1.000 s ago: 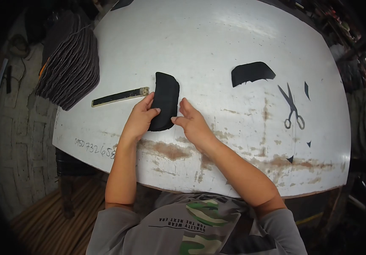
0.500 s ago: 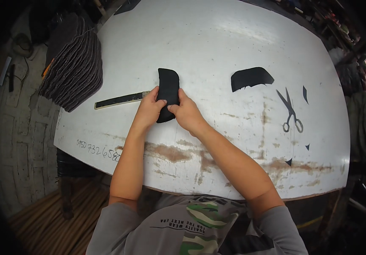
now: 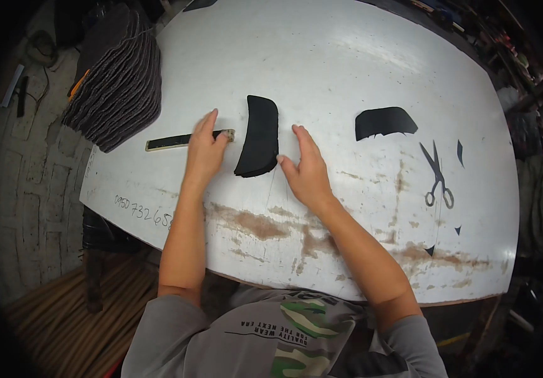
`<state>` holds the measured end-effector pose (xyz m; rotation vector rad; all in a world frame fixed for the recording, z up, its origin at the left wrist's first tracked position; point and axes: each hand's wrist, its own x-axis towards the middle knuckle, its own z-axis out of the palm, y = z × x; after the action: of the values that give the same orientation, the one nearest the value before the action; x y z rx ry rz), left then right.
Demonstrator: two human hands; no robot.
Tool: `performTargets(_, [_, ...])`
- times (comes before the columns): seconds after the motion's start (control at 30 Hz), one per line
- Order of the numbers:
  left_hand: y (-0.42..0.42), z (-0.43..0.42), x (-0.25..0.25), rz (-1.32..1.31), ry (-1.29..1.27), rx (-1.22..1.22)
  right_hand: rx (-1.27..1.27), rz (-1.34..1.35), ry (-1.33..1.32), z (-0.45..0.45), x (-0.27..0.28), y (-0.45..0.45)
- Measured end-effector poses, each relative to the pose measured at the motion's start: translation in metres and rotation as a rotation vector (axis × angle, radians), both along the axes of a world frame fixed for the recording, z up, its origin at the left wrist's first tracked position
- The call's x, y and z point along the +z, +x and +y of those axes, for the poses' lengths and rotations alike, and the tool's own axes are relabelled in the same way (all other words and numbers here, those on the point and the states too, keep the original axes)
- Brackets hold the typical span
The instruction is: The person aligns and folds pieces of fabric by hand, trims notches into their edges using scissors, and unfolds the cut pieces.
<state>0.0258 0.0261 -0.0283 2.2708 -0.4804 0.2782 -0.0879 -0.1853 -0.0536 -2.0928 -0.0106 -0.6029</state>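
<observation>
A curved black fabric piece [image 3: 260, 135], seemingly several layers thick, lies on the white table [image 3: 309, 69] between my hands. My left hand [image 3: 205, 151] is open to its left, beside the end of a black strip with pale edges [image 3: 171, 143], and holds nothing. On the right of the fabric, my right hand [image 3: 306, 170] has its fingers apart, with the thumb tip at or very near the fabric's edge. Farther right lies a second black piece [image 3: 385, 122] with a ragged lower edge.
Open metal scissors [image 3: 438, 176] lie at the right, near small dark scraps [image 3: 460, 153]. At the left edge of the table stands a thick stack of dark grey fabric pieces [image 3: 120, 82]. Brown stains and handwritten digits mark the table's near side.
Both hands have let go of the black fabric piece and moved apart to either side of it. The view has shifted slightly.
</observation>
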Motion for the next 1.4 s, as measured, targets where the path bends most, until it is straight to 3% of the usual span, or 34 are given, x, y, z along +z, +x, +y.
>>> performTargets(0.1, [0.008,0.023,-0.009,-0.016,0.399,0.033,0.09,-0.098,-0.171,0.007,0.003,-0.011])
performTargets(0.23, [0.011,0.03,-0.016,0.005,0.496,0.068,0.125,-0.064,-0.33,0.017,0.012,-0.015])
performTargets(0.63, [0.003,0.021,0.027,-0.014,-0.031,-0.106,0.079,0.081,-0.478,0.025,0.003,-0.01])
performTargets(0.97, [-0.011,-0.004,0.017,-0.029,0.138,-0.163,0.045,0.087,-0.515,0.03,0.0,0.004])
performTargets(1.4, [-0.005,-0.006,0.012,0.034,0.152,-0.142,0.056,0.062,-0.511,0.029,-0.001,0.009])
